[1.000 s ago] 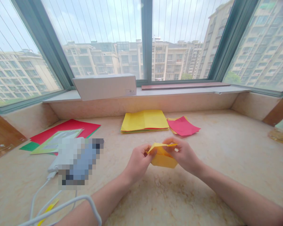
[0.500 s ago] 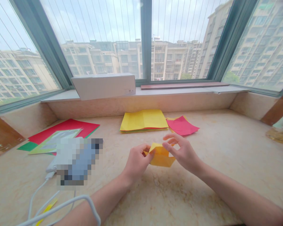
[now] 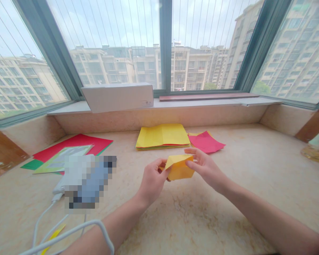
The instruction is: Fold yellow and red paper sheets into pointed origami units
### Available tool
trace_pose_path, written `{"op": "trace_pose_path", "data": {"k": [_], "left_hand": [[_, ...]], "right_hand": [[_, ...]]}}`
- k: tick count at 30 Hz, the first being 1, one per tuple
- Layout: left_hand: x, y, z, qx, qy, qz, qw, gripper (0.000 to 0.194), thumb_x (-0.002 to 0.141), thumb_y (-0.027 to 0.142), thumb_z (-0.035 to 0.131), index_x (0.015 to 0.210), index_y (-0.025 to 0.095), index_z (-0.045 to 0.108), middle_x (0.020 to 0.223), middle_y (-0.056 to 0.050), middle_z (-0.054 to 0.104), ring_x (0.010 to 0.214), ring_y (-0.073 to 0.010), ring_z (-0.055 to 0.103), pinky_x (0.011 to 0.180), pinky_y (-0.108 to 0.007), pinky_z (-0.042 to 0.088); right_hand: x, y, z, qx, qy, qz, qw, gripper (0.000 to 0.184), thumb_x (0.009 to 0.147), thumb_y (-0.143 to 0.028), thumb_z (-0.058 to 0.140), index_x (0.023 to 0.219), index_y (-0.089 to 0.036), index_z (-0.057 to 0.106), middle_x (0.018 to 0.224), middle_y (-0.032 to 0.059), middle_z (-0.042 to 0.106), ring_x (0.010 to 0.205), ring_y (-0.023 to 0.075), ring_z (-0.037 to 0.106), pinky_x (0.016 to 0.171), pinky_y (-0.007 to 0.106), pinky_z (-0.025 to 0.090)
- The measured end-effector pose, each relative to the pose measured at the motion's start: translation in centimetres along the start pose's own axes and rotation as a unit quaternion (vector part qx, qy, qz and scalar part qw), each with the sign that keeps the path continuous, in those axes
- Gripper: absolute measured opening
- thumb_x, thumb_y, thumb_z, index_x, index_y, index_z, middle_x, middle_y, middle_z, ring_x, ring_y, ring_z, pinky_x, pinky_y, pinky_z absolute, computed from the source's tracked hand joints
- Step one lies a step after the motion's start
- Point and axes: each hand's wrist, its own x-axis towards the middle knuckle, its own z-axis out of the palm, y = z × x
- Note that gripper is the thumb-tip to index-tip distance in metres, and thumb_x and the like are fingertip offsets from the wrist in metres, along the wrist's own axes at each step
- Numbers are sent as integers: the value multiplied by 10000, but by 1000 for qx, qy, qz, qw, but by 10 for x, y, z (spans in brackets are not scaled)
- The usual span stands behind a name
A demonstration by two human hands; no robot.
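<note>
Yellow origami paper [image 3: 179, 169] | folded wedge | left hand [image 3: 151, 180], right hand [image 3: 205, 165]: fingers gripping edges

2 bare forearms [image 3: 263, 216] reach in from the lower corners, angling toward each other, wrists slightly bent. The left hand [image 3: 152, 181] curls its fingers inward with the thumb on top. The right hand [image 3: 206, 168] stretches its fingers forward, thumb lying below them. Both hands face each other, just apart.
</note>
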Motion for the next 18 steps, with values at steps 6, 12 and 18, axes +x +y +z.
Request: {"op": "trace_pose_path", "data": {"k": [6, 12, 18], "left_hand": [[-1, -1, 0, 23, 8, 11, 1000, 347, 895, 420, 593, 1048, 126, 697, 845, -81, 723, 610, -143, 634, 543, -237, 514], [0, -1, -1, 31, 10, 13, 999, 308, 900, 393, 590, 1040, 138, 693, 863, -81, 736, 615, -148, 651, 545, -241, 519], [1, 0, -2, -21, 7, 10, 1000, 392, 874, 460, 623, 1047, 112, 670, 874, -102, 734, 612, -163, 668, 532, -254, 527]], "right_hand": [[1, -8, -3, 58, 12, 62, 996, 454, 755, -333, 718, 1181, -228, 604, 1094, 78, 675, 1045, 246, 619, 901, 389, 468], [-2, -12, -2, 165, -2, 111, 980, 558, 740, -268, 715, 1267, -262, 534, 1028, 43, 698, 962, 223, 636, 806, 353, 454], [-1, -10, -3, 146, 4, 120, 982, 493, 751, -234, 667, 1238, -270, 593, 1089, 45, 707, 1040, 240, 617, 819, 355, 435]]}}
